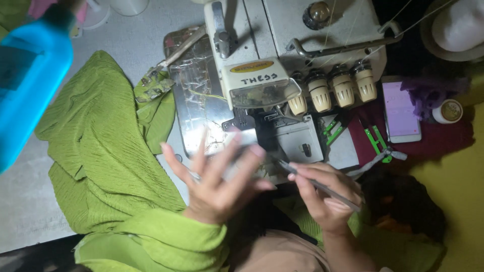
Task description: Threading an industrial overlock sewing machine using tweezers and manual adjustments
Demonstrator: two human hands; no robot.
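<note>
Nearest the lens, upper left: blurred blue plastic container (pixel 27 80), out of focus, cut by the frame edge.

Left hand (pixel 214 176): fingers spread wide and apart, palm up, motion-blurred, holding nothing, raised over the front edge of the machine bed. Green sleeve at the wrist.

Right hand (pixel 325 194): closed on thin grey metal tweezers (pixel 317 185), pinched between thumb and fingers, tip pointing up-left toward the presser-foot area, rear end sticking out lower right past the fingers. Whether the tweezer tips are together: cannot tell.

Overlock sewing machine (pixel 282 45): cream-white body, top centre, clear front cover with a yellow oval label, four ribbed tension dials (pixel 335 90) in a row on the right side. Shiny metal plate (pixel 194 100) to the left of the needle area, covered in crinkled clear tape.

Crinkled green fabric (pixel 101 146): large heap left of the machine, spilling down toward the lap.

Small scissors (pixel 161 70): lying at the upper edge of the fabric, just beside the metal plate.

Green-handled thread snips (pixel 375 141): on dark red cloth (pixel 443 138), right of the machine.

Smartphone (pixel 401 111): lit screen, just right of the dials, on the same red cloth.

Small round jar (pixel 447 112): just beside the phone, right.
</note>
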